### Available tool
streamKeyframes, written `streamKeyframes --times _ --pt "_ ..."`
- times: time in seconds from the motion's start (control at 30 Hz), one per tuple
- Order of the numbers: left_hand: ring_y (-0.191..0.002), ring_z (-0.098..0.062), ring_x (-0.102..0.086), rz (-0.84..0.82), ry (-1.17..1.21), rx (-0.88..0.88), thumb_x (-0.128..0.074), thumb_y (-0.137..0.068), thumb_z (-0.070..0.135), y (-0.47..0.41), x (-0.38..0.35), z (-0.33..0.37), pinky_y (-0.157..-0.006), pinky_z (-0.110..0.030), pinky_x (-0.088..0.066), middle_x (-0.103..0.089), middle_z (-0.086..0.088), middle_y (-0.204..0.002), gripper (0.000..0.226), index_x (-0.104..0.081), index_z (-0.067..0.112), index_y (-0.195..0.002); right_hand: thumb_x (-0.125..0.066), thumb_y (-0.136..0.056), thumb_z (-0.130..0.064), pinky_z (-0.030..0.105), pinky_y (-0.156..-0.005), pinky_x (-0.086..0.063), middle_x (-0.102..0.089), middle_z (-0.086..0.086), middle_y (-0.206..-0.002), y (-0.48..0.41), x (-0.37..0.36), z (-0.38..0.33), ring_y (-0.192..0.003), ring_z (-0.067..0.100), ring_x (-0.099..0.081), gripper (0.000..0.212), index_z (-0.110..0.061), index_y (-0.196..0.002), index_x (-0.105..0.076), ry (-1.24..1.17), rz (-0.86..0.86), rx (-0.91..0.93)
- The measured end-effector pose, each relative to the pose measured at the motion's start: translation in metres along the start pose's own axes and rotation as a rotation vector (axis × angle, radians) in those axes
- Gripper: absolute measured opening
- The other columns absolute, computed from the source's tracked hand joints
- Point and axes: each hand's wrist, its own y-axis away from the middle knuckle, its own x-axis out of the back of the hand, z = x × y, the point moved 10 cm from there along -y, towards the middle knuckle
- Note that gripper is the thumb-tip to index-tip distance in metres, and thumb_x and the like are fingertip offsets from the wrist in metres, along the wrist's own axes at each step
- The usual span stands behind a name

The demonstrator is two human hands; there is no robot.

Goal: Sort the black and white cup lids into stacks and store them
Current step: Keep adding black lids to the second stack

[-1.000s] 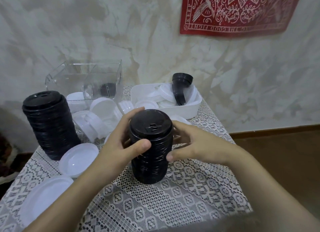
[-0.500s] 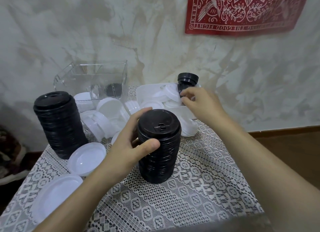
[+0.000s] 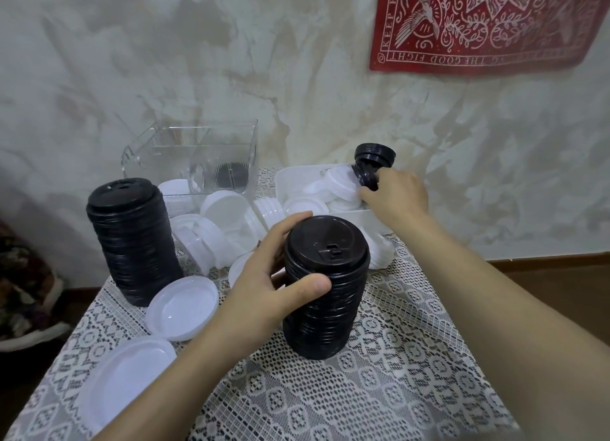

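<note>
Near black lid stack [image 3: 325,289]: plastic, matt, faint sheen on top.
Far black lid stack [image 3: 132,242]: same plastic, sides finely ribbed.
Small black lid stack [image 3: 374,153]: plastic, semi-gloss.
White lids [image 3: 183,308]: thin plastic, smooth, translucent, slight gloss.
Clear bin [image 3: 171,163]: hard transparent plastic, glossy.
White tray [image 3: 358,217]: plastic, smooth, opaque.
Tablecloth [image 3: 363,391]: lace cloth, openwork, matt.
Wall hanging [image 3: 488,21]: red printed cloth.
Wall [image 3: 231,61]: plaster, mottled, matt.

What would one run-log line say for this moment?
left hand: grips upright stack of black plastic cup lids | right hand: touches tilted black lids in white plastic tub
</note>
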Motion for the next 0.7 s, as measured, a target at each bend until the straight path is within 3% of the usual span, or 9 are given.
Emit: streamKeyframes --times 0.07,0.13,0.23,0.37,0.53,0.7 --pt "-0.128 -0.006 -0.060 0.001 -0.002 0.001 -0.080 -0.066 0.060 0.000 0.000 0.000 -0.101 -0.026 -0.047 -0.064 0.018 -0.135 0.076 -0.050 0.056 -0.135 -0.058 -0.093 -0.036 0.036 -0.068 -0.035 -0.066 0.009 -0.090 0.009 0.012 -0.009 -0.100 0.039 -0.058 0.023 -0.014 -0.099 -0.063 -0.059 0.040 0.054" --pt "-0.127 -0.003 -0.061 0.005 -0.002 -0.003 -0.078 -0.067 0.057 0.001 0.000 0.000 -0.100 -0.022 -0.048 -0.065 0.020 -0.133 0.075 -0.050 0.054 -0.136 -0.060 -0.094 -0.035 0.038 -0.070 -0.041 -0.071 0.007 -0.098 0.022 0.027 -0.022 -0.103 0.037 -0.059 0.030 -0.015 -0.116 -0.065 -0.137 0.091 0.135" --pt "-0.127 0.000 -0.060 0.003 -0.001 -0.009 -0.075 -0.069 0.055 0.002 -0.002 0.001 -0.100 -0.015 -0.046 -0.065 0.023 -0.132 0.076 -0.047 0.050 -0.139 -0.066 -0.093 -0.028 0.037 -0.083 -0.048 -0.071 0.004 -0.118 0.041 0.026 -0.037 -0.110 0.028 -0.061 0.036 -0.023 -0.129 -0.064 -0.214 -0.021 0.236" --pt "-0.126 0.000 -0.059 -0.001 0.005 -0.014 -0.076 -0.070 0.054 0.002 -0.003 0.002 -0.099 -0.013 -0.046 -0.065 0.023 -0.131 0.073 -0.047 0.052 -0.137 -0.066 -0.098 -0.029 0.026 -0.083 -0.031 -0.068 -0.007 -0.123 0.046 -0.001 -0.037 -0.115 0.018 -0.059 0.033 -0.027 -0.131 -0.065 -0.246 -0.206 0.213" --pt "-0.126 0.001 -0.059 0.000 -0.007 -0.032 -0.075 -0.072 0.052 0.001 -0.003 0.006 -0.098 -0.011 -0.044 -0.065 0.024 -0.130 0.062 -0.051 0.065 -0.128 -0.076 -0.084 -0.047 0.033 -0.087 -0.037 -0.061 -0.007 -0.128 0.028 -0.008 -0.047 -0.118 0.017 -0.056 0.050 -0.026 -0.126 -0.058 -0.294 -0.162 0.161" --pt "-0.126 0.002 -0.059 -0.005 -0.009 -0.034 -0.074 -0.072 0.054 0.001 -0.003 0.006 -0.097 -0.011 -0.044 -0.065 0.026 -0.130 0.061 -0.050 0.068 -0.126 -0.077 -0.083 -0.047 0.040 -0.094 -0.046 -0.061 -0.004 -0.129 0.022 -0.019 -0.059 -0.113 0.020 -0.055 0.064 -0.025 -0.137 -0.050 -0.254 -0.244 0.158"
